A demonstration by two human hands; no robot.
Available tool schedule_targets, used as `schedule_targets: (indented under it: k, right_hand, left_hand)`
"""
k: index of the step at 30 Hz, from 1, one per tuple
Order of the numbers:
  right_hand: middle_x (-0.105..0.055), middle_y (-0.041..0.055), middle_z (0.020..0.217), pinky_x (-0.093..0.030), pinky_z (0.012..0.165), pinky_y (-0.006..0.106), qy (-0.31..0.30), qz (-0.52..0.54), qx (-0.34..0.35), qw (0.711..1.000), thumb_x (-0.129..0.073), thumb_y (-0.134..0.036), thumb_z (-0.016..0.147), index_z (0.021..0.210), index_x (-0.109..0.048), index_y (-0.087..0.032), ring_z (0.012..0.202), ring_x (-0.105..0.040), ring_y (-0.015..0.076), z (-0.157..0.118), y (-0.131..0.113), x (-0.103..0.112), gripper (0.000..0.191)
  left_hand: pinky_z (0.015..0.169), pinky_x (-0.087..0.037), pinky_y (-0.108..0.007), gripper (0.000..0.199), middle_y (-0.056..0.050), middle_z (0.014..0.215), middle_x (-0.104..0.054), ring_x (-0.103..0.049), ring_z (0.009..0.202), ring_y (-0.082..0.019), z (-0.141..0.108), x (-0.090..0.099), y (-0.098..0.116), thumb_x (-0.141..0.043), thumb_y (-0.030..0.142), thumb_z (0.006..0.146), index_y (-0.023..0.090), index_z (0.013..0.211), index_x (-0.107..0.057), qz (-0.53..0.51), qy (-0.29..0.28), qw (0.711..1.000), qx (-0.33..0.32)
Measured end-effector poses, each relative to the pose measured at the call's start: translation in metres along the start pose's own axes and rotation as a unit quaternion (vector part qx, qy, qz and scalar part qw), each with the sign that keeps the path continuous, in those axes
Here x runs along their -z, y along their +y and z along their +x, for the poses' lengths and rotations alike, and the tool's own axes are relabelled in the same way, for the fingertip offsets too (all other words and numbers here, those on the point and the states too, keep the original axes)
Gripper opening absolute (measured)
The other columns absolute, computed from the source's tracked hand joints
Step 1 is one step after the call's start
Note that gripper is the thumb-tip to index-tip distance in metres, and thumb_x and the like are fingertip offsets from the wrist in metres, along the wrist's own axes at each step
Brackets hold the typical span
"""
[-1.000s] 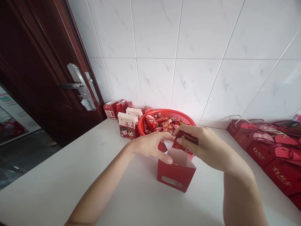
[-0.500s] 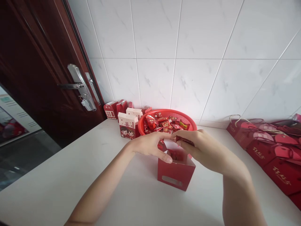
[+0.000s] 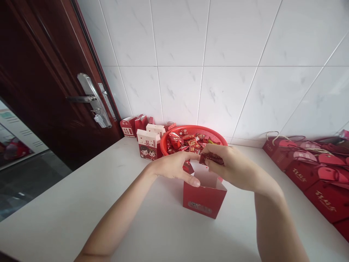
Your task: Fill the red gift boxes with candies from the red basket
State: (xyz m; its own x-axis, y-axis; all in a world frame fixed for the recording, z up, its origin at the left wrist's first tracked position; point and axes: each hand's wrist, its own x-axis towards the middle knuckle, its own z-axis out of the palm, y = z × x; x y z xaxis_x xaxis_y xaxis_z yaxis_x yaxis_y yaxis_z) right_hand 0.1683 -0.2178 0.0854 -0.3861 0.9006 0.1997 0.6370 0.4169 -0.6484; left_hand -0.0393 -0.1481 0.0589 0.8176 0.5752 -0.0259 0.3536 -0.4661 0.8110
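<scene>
I'm working around the open red box (image 3: 204, 199), upright on the white surface (image 3: 152, 225) with its mouth facing up. Taking 12 o'clock as straight ahead and the box as centre, the red basket (image 3: 164, 147) of wrapped sweets (image 3: 191, 142) sits just beyond, around 12. The cartoon-print box (image 3: 148, 146) stands near 10, and the red gift bags (image 3: 300, 176) line up around 3.

My right hand (image 3: 236, 167) comes in from 2 o'clock, fingers closed on a dark red packet (image 3: 214, 159) just above the box's far side. My left hand (image 3: 173, 166) reaches in from 9, fingers wide, thumb at the near-left rim; I can't tell how hard it presses.

I'd keep that thumb light, since the thin card could bow or the box could slide. The packet wants a pinch near its upper edge, leaving its lower end clear of the rim. I'd lower it inside the walls before easing the fingers apart, so it neither catches a corner nor tips outside. Both hands crowd the mouth, so keeping the left fingertips out of the opening leaves more room and a better view.
</scene>
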Motion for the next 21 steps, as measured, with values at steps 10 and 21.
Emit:
schedule_targets:
  k: [10, 21]
  right_hand:
    - [-0.059, -0.0017, 0.063, -0.028, 0.051, 0.026, -0.057, -0.174, -0.038, 0.982, -0.048, -0.005, 0.085, 0.089, -0.066, -0.024, 0.053, -0.049, 0.0128, -0.002, -0.005, -0.005, 0.026]
    - [-0.07, 0.0017, 0.079, -0.041, 0.06, 0.029, -0.071, -0.157, 0.018, 0.985, -0.051, -0.024, 0.095, 0.105, -0.071, -0.028, 0.064, -0.062, 0.0179, -0.005, -0.001, -0.003, 0.023]
  left_hand:
    - [0.087, -0.052, -0.032, 0.058, -0.002, 0.12, -0.068, -0.065, 0.106, -0.023, 0.003, 0.001, -0.003, -0.085, 0.038, 0.07, 0.028, 0.123, -0.066, -0.014, -0.024, 1.0, -0.004]
    - [0.081, -0.051, -0.03, 0.018, -0.003, 0.093, -0.074, -0.068, 0.091, -0.02, 0.012, -0.006, -0.008, -0.065, 0.03, 0.09, 0.019, 0.099, -0.074, -0.005, 0.032, 0.996, -0.089]
